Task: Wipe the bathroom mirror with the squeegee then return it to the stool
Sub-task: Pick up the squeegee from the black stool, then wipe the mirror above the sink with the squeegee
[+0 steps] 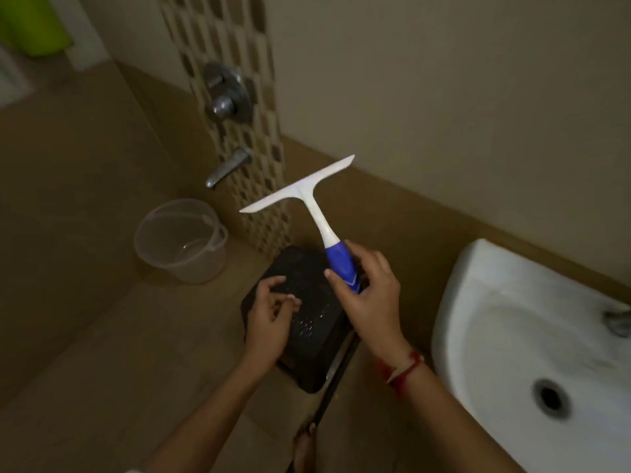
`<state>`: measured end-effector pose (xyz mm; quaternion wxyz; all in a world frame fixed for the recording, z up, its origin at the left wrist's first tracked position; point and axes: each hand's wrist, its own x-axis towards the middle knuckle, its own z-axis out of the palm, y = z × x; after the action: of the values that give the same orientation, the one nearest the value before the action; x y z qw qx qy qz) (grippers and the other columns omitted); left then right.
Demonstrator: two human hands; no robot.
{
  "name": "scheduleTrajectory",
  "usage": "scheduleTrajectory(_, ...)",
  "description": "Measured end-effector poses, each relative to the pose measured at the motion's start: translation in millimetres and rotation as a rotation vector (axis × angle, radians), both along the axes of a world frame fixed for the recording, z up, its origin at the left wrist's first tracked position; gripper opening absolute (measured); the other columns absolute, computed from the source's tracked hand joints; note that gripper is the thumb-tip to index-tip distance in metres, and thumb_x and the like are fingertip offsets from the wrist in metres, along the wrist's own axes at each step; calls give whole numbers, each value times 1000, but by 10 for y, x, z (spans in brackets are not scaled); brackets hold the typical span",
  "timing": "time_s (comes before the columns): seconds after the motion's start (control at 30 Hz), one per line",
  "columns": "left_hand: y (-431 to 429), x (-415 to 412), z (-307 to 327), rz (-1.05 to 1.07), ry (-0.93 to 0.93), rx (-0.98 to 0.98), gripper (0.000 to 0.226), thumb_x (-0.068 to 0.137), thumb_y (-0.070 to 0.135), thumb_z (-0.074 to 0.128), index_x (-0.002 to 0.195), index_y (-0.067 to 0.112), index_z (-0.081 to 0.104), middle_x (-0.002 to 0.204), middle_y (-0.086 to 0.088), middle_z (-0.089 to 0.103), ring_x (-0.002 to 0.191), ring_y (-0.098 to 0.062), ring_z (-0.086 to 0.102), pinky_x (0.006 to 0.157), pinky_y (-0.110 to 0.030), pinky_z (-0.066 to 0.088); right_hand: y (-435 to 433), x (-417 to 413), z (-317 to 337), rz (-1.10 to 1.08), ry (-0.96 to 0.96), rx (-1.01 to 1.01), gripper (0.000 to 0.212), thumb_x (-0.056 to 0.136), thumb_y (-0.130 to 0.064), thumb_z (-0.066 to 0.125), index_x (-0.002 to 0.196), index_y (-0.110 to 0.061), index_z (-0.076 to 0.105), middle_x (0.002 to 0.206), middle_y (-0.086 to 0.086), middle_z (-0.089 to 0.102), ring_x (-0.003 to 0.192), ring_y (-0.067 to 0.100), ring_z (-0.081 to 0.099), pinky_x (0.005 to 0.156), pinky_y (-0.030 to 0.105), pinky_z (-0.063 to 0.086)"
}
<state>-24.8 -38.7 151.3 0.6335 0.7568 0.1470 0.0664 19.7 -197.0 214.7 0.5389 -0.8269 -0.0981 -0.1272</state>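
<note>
Squeegee (314, 213) in my right hand (367, 295), held above the stool (317, 339)

Far left and high up, something bright green (32, 23) shows in the corner, too blurred for me to name. Lower down, a clear plastic bucket (181, 240) stands on the brown floor, close to the wall and just left of the stool. Above the bucket a strip of patterned tiles (235, 39) runs down the wall, carrying a round metal valve (227, 93) and, below it, a metal spout (227, 167).

My left hand (269, 312) hovers over the stool's left half with its fingers loosely curled, holding nothing. I cannot tell whether it touches the seat. The stool is black with a dotted top and sits on the floor between the bucket and the sink.

My right hand is wrapped round the blue grip of the squeegee, thumb on the near side and fingers curled behind it. The white neck rises up and to the left, and the white blade lies tilted across the wall, its left tip in front of the tiled strip and below the spout. The tool is in the air, not resting on the seat, and my hand covers the stool's back right corner. A red thread (404, 365) circles that wrist.

A dark rod (336, 380) runs along the stool's right side towards my foot (304, 445). Furthest right, a white sink (478, 302) hangs on the wall just beside my right forearm, with a dark drain (550, 397) and a metal tap (618, 320) at the edge of view.
</note>
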Motion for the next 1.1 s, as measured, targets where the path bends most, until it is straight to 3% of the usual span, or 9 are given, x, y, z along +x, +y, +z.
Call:
scheduleTrajectory(0.13, -335, 293, 747, -111, -213, 8, 32, 95, 11, 50, 96, 42, 59, 77, 1, 69, 77, -12, 67, 72, -24, 52, -427, -170, 874, -63, -256, -3, 41, 75, -33, 73, 101, -39, 43, 97, -29, 50, 84, 1, 56, 67, 14, 48)
scheduleTrajectory(0.2, -565, 423, 1179, -172, -313, 14, 22, 95, 22, 48, 91, 38, 62, 74, 2, 68, 74, -12, 66, 69, -23, 51, -676, -270, 1273, -92, -404, -67, 34, 78, -37, 68, 104, -31, 47, 96, -25, 50, 78, 3, 56, 63, 18, 50)
scheduleTrajectory(0.3, -943, 578, 1747, -251, -456, 12, 22, 96, 28, 45, 86, 29, 64, 71, 0, 67, 73, -14, 66, 71, -31, 52, -1018, -410, 1773, -157, -578, -133, 33, 82, -35, 63, 108, -21, 46, 94, -13, 52, 67, -2, 51, 59, 5, 42)
scheduleTrajectory(0.43, -1503, 660, 2655, -325, -762, 11, 25, 96, 36, 41, 86, 28, 62, 66, 5, 65, 64, -9, 65, 62, -22, 52, -1393, -637, 2388, -275, -790, -142, 27, 84, -29, 63, 105, -18, 50, 85, -9, 53, 63, -5, 49, 58, 2, 38)
scheduleTrajectory(0.57, -1939, 690, 3392, -388, -1033, -4, 21, 96, 35, 41, 99, 24, 58, 78, 3, 64, 65, -13, 64, 54, -31, 55, -1680, -792, 2919, -408, -985, -171, 31, 82, -27, 67, 106, -15, 51, 98, -3, 57, 76, 1, 55, 64, 4, 43)
scheduleTrajectory(0.73, -2470, 818, 4137, -398, -1346, 141, 31, 96, 22, 49, 124, 12, 44, 87, 8, 58, 46, -11, 52, 40, -20, 41, -2105, -862, 3481, -598, -1079, -143, 38, 79, -18, 68, 110, -10, 49, 107, 4, 55, 80, 3, 55, 61, 5, 43)
scheduleTrajectory(0.93, -2886, 1078, 4926, -246, -1627, 429, 55, 89, 15, 63, 133, 17, 30, 99, -7, 57, 50, 1, 40, 44, -7, 35, -2598, -712, 3962, -698, -1114, -118, 47, 79, 0, 67, 120, -8, 45, 115, -7, 47, 87, -1, 55, 67, 13, 51)
scheduleTrajectory(1.0, -2967, 1167, 5180, -117, -1667, 536, 57, 89, 20, 60, 136, 12, 29, 104, -15, 57, 62, -11, 50, 51, -19, 40, -2708, -641, 4119, -726, -1129, -137, 47, 82, -6, 65, 124, -11, 44, 120, -8, 47, 86, 6, 58, 68, 15, 52)
scheduleTrajectory(1.1, -3019, 1345, 5509, 146, -1599, 759, 59, 89, 28, 48, 142, 8, 33, 116, -20, 56, 92, -30, 56, 76, -39, 40, -2825, -539, 4362, -763, -1174, -217, 51, 85, -12, 63, 130, -13, 39, 126, -2, 48, 95, 10, 58, 71, 23, 56)
